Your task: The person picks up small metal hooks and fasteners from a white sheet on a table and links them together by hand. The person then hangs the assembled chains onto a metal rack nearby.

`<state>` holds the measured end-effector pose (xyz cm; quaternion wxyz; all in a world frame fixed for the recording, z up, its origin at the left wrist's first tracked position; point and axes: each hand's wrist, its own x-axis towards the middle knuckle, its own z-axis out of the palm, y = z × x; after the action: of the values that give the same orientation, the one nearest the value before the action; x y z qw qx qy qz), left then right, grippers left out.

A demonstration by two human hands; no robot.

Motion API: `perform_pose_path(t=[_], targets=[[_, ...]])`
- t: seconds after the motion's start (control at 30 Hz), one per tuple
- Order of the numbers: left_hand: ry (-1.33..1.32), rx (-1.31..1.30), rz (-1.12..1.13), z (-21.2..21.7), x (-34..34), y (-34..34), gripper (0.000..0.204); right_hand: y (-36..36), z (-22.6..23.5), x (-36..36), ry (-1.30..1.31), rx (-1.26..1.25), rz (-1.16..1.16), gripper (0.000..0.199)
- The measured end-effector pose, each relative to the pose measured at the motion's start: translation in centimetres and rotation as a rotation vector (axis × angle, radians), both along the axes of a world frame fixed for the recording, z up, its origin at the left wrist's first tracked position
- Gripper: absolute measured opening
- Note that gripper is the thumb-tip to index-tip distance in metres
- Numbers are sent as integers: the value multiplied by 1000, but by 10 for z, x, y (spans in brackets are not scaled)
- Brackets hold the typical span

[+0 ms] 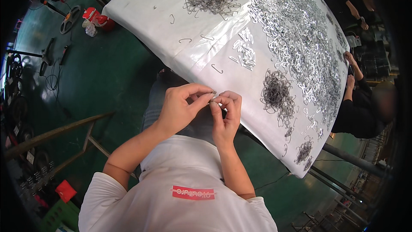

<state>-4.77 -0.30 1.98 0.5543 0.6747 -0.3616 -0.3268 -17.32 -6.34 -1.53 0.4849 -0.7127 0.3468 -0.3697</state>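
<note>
My left hand [179,104] and my right hand [227,114] meet just off the near edge of the white-covered table [234,92]. Thumb and forefinger of each are pinched together around a small metal piece [214,95], mostly hidden by the fingertips, so its exact kind does not show. A single bent wire hook [217,68] lies on the table just beyond them. Farther up are a loose cluster of short silvery bars [245,51] and a heap of dark bent wire hooks [211,0]. To the right sits another dark wire heap [277,92].
A broad spread of shiny silver hook-shaped metal parts [296,34] covers the table's far right. Across it, another person's hands [350,68] are at the table edge. A red container [96,19] stands beyond the left corner. A wooden rail [60,135] runs at my left.
</note>
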Motion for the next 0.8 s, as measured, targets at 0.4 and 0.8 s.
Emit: perform_pose_path(t=[0.4,0.8], targets=[[-185,-145,139,-19,0,15,13,-31,-8,6,168,42,87,9],[-226,-164,202,-12,0,23,14,-94,-26,54,602,-83,193,17]])
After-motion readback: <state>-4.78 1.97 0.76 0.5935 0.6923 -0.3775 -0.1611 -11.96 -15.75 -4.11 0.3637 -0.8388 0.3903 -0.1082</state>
